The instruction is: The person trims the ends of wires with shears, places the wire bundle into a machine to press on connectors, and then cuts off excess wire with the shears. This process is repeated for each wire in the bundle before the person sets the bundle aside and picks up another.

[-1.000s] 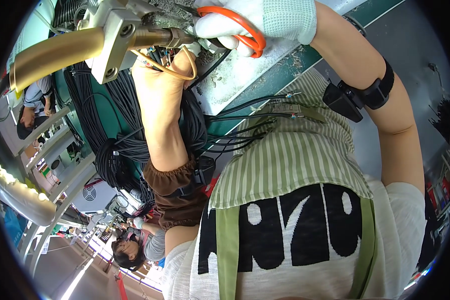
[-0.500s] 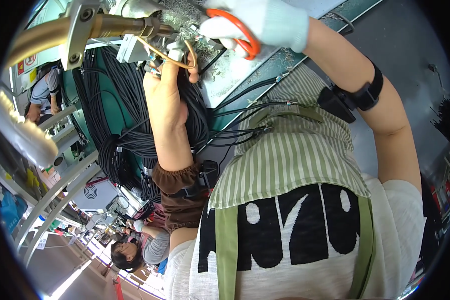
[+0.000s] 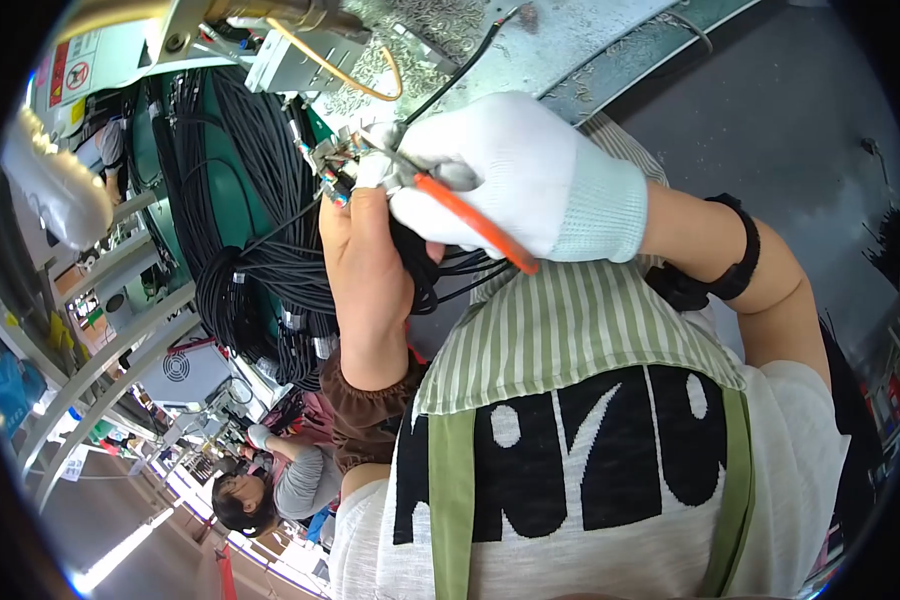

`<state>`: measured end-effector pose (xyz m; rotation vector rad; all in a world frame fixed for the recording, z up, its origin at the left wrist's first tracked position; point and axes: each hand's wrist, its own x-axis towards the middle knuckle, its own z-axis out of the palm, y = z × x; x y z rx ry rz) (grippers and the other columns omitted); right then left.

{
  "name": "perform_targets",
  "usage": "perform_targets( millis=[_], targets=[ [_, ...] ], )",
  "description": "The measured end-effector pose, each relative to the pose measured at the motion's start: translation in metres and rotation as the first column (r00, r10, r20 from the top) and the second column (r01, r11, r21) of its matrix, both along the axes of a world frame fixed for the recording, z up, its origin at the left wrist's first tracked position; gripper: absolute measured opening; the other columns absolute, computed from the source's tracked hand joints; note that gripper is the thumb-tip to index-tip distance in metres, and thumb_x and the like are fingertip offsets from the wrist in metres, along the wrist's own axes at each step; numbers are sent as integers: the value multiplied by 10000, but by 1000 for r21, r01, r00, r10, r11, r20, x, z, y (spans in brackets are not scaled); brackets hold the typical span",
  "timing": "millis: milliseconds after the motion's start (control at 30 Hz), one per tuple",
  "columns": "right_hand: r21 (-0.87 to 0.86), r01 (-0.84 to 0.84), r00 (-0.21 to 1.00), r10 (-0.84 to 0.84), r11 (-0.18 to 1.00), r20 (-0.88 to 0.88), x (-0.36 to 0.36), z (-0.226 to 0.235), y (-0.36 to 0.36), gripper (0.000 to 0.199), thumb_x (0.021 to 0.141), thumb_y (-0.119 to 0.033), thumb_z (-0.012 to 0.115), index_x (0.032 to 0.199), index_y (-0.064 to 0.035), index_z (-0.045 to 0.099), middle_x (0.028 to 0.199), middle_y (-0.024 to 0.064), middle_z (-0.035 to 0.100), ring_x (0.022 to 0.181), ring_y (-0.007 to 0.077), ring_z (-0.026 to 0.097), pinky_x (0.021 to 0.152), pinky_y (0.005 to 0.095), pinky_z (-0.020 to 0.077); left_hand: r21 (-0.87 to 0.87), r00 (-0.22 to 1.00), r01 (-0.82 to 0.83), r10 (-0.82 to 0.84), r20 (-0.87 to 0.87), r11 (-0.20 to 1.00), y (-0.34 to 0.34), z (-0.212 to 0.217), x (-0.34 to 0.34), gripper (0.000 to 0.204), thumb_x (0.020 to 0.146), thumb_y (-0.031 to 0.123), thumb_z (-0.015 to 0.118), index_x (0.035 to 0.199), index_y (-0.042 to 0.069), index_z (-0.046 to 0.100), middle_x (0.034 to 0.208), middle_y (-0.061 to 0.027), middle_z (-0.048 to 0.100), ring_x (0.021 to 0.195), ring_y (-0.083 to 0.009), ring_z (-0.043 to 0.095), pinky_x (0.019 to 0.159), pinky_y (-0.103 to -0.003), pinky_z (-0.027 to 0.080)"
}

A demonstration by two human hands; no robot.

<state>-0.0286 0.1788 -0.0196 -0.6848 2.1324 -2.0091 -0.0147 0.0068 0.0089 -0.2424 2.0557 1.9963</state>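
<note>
My left hand [image 3: 368, 235], bare but for a white cover at the thumb tip, is closed around a black cable. Stripped ends with thin coloured wires [image 3: 332, 180] stick out beside its fingertips. In a white knitted glove, my right hand [image 3: 495, 175] grips scissors with an orange handle [image 3: 480, 225]. Their grey metal part reaches the left thumb tip and the wire ends; whether the blades are closed is hidden. The two hands meet just above the edge of the worktable [image 3: 560, 55]. Another black cable end [image 3: 490, 35] lies on the table beyond the right hand.
Bundles of black cable [image 3: 245, 150] hang on the left over a green surface. A metal machine part [image 3: 305, 60] with a tan tube [image 3: 340, 72] stands ahead. Small clippings [image 3: 370, 75] litter the table. Co-workers [image 3: 290, 480] sit to the left.
My right hand has come back and down from over the table to the left hand, bringing the scissors to the wire ends. The left hand has drawn back from beneath the machine part.
</note>
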Motion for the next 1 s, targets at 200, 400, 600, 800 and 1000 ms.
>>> perform_targets(
  millis=[200,400,600,800,1000],
  targets=[
    [-361,11,872,168,933,461,2,2,38,230,890,-238,583,841,-16,621,597,54,587,452,111,554,416,242,433,-28,969,231,-232,-83,973,8,13,1,196,914,57,475,1078,-40,523,849,-81,603,610,-109,524,577,-232,438],
    [-17,179,949,-168,984,267,20,20,34,190,851,-214,627,850,-24,623,562,52,547,463,96,548,422,243,417,-369,903,155,-283,-323,916,25,20,-6,192,803,-27,602,991,-16,561,837,-9,589,751,-65,533,695,-204,434],
    [316,622,709,-345,716,-615,28,4,26,147,799,-174,683,836,-43,628,561,60,521,465,118,535,444,252,408,-352,943,94,-197,-269,931,22,17,-5,221,794,-20,611,1009,-8,561,849,3,583,770,-56,522,702,-205,431],
    [376,420,871,-250,826,-424,30,0,24,94,801,-125,674,824,-41,641,575,49,537,460,130,490,458,239,395,-302,891,11,-147,-430,953,24,7,-1,263,774,-39,618,1029,-2,566,846,-4,595,764,-49,521,710,-199,430],
    [128,189,977,-174,974,-122,28,-8,24,79,813,-109,651,815,-31,635,567,50,529,459,129,473,459,228,382,-433,708,44,-334,-622,900,17,-2,0,283,769,-45,633,1034,-4,543,851,-4,586,759,-40,516,704,-181,420]
  ],
)
